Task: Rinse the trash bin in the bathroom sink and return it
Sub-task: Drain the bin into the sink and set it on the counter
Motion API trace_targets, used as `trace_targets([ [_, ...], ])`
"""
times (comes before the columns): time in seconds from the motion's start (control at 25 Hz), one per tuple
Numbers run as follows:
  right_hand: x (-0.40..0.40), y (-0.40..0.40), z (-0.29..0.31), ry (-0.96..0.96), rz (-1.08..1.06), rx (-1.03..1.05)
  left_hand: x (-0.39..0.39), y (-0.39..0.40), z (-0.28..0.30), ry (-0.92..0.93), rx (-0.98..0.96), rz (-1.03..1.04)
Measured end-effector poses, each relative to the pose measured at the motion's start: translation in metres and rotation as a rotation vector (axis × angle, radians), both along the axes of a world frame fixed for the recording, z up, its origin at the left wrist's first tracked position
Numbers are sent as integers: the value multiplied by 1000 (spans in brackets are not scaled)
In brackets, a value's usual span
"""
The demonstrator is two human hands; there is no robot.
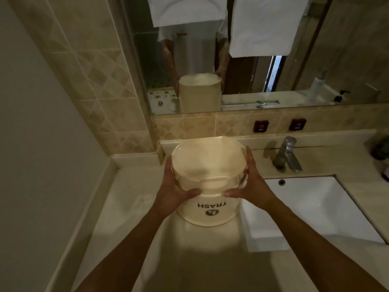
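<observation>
Standing upright on the counter [130, 207], the cream trash bin [208, 199] sits just left of the white sink [315, 207], its base touching the stone and its printed word TRASH facing the person, upside down from this view. A clear plastic liner appears to be folded over the bin's rim. Both hands hold the bin near its top: the left hand [171, 191] wraps the left wall with its thumb laid across the front, and the right hand [251, 186] mirrors it on the right wall, fingers reaching up along the side and thumb pointing inward across the front. Each grip is spread wide around the bin's body, palms pressed to the plastic, the two thumbs close to each other but apart. Behind the sink, to the right of the bin, a metal tap [287, 153] stands on the counter's back ledge, spout angled toward the basin. On the tiled strip above the tap are two small dark labels [261, 126], one reading HOT; the other is too blurred to read. Directly behind the bin hangs a mirror [294, 81], which shows the bin's far side and the person's arms and pale shirt. A dark object sits at the far right edge of the counter, beyond the sink, too dim to identify
</observation>
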State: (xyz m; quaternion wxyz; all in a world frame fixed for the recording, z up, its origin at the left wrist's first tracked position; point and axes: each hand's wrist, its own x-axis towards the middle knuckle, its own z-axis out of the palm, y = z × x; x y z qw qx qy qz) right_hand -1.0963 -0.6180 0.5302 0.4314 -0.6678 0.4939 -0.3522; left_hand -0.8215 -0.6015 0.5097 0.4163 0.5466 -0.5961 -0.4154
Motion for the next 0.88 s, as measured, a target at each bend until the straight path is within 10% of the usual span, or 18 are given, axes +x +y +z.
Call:
trace_targets([
  [0.88,19,-4,16,-31,-168,-158,1,-14,41,-28,-53,33],
])
